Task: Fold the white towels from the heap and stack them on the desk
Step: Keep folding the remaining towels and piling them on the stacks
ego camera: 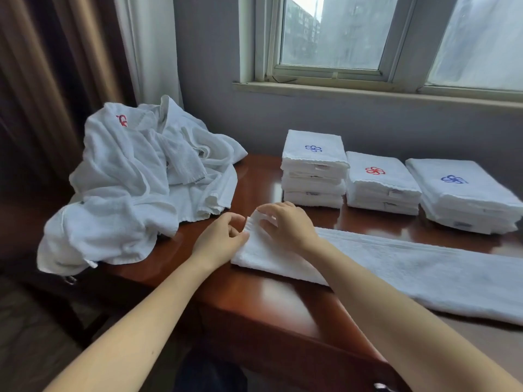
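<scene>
We note one white towel lying long across the bench. It is folded into a narrow strip that runs from the middle out past the right edge of view. It has a terry nap, with a woven band along its far side. Its left end is raised slightly off the wood.

The left hand pinches that end at the near edge, thumb and fingers closed on the cloth. The right hand grips the far corner of the same end, fingers curled over it. The right forearm crosses above the strip.

The heap sits at the bench's left end, crumpled and white, with a red stitched mark near its top. Part of it hangs over the left edge. It lies near the left hand, and we cannot tell whether they touch.

There are three piles of folded towels in a row along the far side:
- The left stack is the tallest and has a blue flower mark on top.
- The middle stack has a red mark and sits against the left one.
- The right stack is wider and has a blue mark.

The bench is glossy red-brown wood and reflects the daylight. Behind it are a grey wall and a pale-framed window with a sill; the buildings outside are blurred. A brown curtain hangs at the left, with a white sheer beside it.
</scene>
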### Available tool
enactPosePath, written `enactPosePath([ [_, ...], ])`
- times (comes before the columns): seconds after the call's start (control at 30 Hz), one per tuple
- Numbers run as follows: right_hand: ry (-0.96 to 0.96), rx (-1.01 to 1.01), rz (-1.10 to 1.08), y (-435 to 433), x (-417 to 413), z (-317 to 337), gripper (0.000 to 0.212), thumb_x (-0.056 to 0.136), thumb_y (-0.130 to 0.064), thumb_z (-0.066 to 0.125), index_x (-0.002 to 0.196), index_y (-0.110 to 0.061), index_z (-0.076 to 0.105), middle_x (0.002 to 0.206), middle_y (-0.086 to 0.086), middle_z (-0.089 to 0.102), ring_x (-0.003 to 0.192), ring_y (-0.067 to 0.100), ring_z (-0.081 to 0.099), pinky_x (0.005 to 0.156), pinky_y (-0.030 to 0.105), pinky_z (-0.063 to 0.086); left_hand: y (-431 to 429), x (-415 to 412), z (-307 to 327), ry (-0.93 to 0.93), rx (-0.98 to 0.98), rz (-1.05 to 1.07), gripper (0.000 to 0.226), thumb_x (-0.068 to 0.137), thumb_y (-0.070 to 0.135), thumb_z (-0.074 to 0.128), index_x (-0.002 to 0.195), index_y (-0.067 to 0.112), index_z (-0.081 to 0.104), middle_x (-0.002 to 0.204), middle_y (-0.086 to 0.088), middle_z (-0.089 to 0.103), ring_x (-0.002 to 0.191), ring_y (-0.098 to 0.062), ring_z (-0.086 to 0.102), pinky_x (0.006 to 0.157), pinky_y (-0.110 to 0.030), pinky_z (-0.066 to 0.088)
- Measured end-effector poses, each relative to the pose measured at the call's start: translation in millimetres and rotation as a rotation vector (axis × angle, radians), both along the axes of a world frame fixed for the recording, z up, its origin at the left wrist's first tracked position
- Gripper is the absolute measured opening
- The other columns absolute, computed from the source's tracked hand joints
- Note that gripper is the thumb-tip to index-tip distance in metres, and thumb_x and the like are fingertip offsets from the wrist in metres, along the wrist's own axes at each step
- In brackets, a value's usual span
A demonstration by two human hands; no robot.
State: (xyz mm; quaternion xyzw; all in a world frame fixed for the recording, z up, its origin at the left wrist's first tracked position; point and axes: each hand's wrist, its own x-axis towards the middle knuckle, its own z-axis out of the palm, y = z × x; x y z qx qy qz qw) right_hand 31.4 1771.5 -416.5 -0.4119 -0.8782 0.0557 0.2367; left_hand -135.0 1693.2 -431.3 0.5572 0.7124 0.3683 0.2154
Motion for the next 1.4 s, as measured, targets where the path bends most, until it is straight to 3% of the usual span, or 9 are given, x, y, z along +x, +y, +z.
enactPosePath([
  [0.17, 0.041, 0.021, 0.021, -4.7, 23.1, -6.8, 0.038, 0.098, -0.031, 0.054, 0.135, -0.023, 0.057, 0.131, -0.005, 0.058, 0.132, 0.018, 0.045, 0.111, 0.038, 0.030, 1.7, 2.6, 10.6, 0.351, -0.093, 0.016, 0.029, 0.085, 0.026, 0.058, 0.113, 0.030, 0.050, 0.092, 0.013, 0.057, 0.082, -0.010, 0.058, 0.064, -0.031, 0.041],
  [0.23, -0.013, -0.027, 0.035, -9.7, 38.5, -8.2, 0.038, 0.101, -0.031, 0.048, 0.137, -0.024, 0.054, 0.140, -0.008, 0.054, 0.142, 0.014, 0.034, 0.120, 0.040, 0.016, 5.3, 9.8, 16.1, 0.455, 0.010, 0.010, 0.039, 0.081, 0.017, 0.058, 0.117, 0.027, 0.050, 0.102, 0.010, 0.051, 0.093, -0.014, 0.057, 0.068, -0.031, 0.040],
  [0.37, -0.060, -0.107, -0.032, -16.4, 73.0, -10.0, 0.041, 0.103, -0.024, 0.041, 0.143, -0.023, 0.047, 0.150, -0.010, 0.045, 0.147, 0.010, 0.022, 0.121, 0.038, 0.003, 13.0, 43.6, 16.9, 0.350, 0.274, -0.201, 0.040, 0.086, 0.005, 0.052, 0.120, 0.024, 0.060, 0.123, 0.007, 0.056, 0.114, -0.012, 0.053, 0.094, -0.034, 0.044],
  [0.47, -0.167, -0.143, -0.142, -19.1, 91.6, -13.3, 0.046, 0.104, -0.029, 0.036, 0.150, -0.022, 0.037, 0.156, -0.005, 0.035, 0.150, 0.013, 0.016, 0.121, 0.039, 0.000, 19.7, 70.0, 2.8, 0.347, 0.143, -0.343, 0.038, 0.100, 0.021, 0.044, 0.137, 0.022, 0.052, 0.143, 0.004, 0.049, 0.134, -0.014, 0.042, 0.110, -0.033, 0.032],
  [0.53, -0.249, -0.206, -0.205, -22.3, 98.3, -18.6, 0.054, 0.103, -0.044, 0.030, 0.154, -0.023, 0.027, 0.161, -0.002, 0.024, 0.151, 0.015, 0.009, 0.121, 0.043, -0.004, 26.1, 76.7, -6.9, 0.545, 0.004, -0.348, 0.048, 0.104, 0.037, 0.034, 0.151, 0.024, 0.035, 0.158, 0.000, 0.031, 0.148, -0.018, 0.021, 0.119, -0.034, 0.015],
  [0.63, -0.328, -0.258, -0.241, -24.3, 95.1, -26.1, 0.067, 0.098, -0.060, 0.018, 0.157, -0.028, 0.013, 0.165, -0.002, 0.007, 0.152, 0.016, -0.002, 0.120, 0.049, -0.009, 31.8, 70.5, -11.8, 0.668, -0.102, -0.316, 0.055, 0.104, 0.047, 0.023, 0.156, 0.029, 0.018, 0.165, 0.000, 0.013, 0.152, -0.016, 0.004, 0.122, -0.037, 0.003],
  [0.8, -0.321, -0.247, -0.218, -20.2, 67.7, -26.8, 0.069, 0.097, -0.064, 0.015, 0.157, -0.030, 0.012, 0.165, -0.003, 0.006, 0.152, 0.017, 0.000, 0.120, 0.049, -0.007, 28.9, 41.7, -13.0, 0.696, -0.151, -0.274, 0.058, 0.103, 0.051, 0.020, 0.157, 0.031, 0.014, 0.165, 0.002, 0.007, 0.152, -0.014, -0.002, 0.122, -0.037, -0.003],
  [1.1, -0.295, -0.213, -0.151, -20.6, 11.6, -28.2, 0.074, 0.095, -0.065, 0.016, 0.157, -0.025, 0.012, 0.165, -0.001, 0.008, 0.151, 0.018, 0.003, 0.120, 0.051, -0.004, 9.7, -21.2, -17.4, 0.580, -0.216, -0.105, 0.070, 0.099, 0.060, 0.022, 0.158, 0.025, 0.009, 0.165, 0.004, 0.004, 0.151, -0.012, -0.004, 0.122, -0.035, -0.001],
  [1.4, -0.232, -0.208, -0.118, -24.3, 12.4, -25.4, 0.071, 0.098, -0.060, 0.025, 0.157, -0.022, 0.015, 0.165, -0.001, 0.010, 0.151, 0.014, 0.004, 0.122, 0.044, -0.002, 15.5, -14.9, 2.6, 0.444, -0.255, 0.101, 0.071, 0.082, 0.063, 0.058, 0.129, 0.011, 0.053, 0.143, -0.009, 0.043, 0.134, -0.029, 0.035, 0.104, -0.042, 0.035],
])
